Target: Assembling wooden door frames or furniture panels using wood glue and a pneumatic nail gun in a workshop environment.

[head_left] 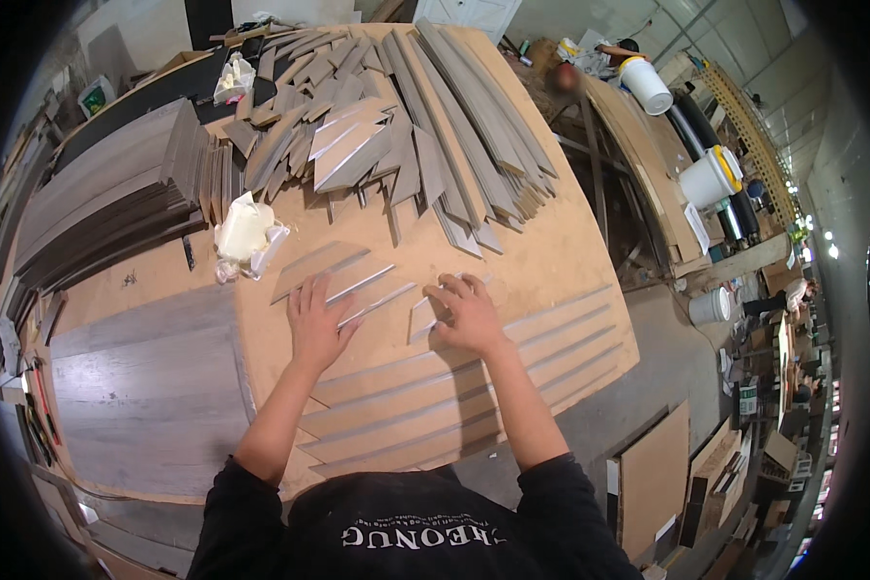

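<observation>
My left hand (317, 324) lies with its fingers spread over slim, angle-cut wood strips (321, 271) that have pale edges. My right hand (469, 314) rests beside it, fingers bent and apart, touching a short angled piece (419, 324) that its palm partly covers. Closer to me, several long strips (551, 338) with grey edges lie side by side, their brown faces up. To the left of my hands sits a white container (249, 237) smeared with a cream-coloured, glue-like paste.
A heap of grey cut boards (358, 135) covers the table's far side, beside long planks (469, 126). Grey panels are stacked (106, 203) at far left; a large grey panel (150, 387) lies nearer. White buckets (710, 179) stand on the right. A person (793, 295) is far off.
</observation>
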The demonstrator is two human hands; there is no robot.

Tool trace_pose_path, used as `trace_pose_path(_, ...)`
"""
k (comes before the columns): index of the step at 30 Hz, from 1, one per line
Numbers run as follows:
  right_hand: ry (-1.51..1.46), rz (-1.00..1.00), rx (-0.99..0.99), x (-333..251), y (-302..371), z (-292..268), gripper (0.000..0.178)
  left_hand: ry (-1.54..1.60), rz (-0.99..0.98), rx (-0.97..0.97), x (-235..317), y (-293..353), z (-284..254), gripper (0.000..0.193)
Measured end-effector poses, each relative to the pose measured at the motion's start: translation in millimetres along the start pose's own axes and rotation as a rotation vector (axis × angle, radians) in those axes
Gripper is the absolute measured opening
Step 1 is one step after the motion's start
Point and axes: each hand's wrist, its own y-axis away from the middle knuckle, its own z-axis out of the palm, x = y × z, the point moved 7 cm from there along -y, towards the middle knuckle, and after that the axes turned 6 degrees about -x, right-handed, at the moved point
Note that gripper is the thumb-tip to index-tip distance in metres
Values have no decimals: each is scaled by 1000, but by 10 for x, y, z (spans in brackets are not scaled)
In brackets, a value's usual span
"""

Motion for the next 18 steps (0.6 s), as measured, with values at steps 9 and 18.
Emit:
trace_pose_path(9, -202, 29, 61, -682, 35, 96, 74, 14, -240, 3, -536, -123, 21, 57)
trace_pose_path(18, -205, 13, 152, -751, 82, 138, 75, -27, -201, -100, -265, -244, 196, 66)
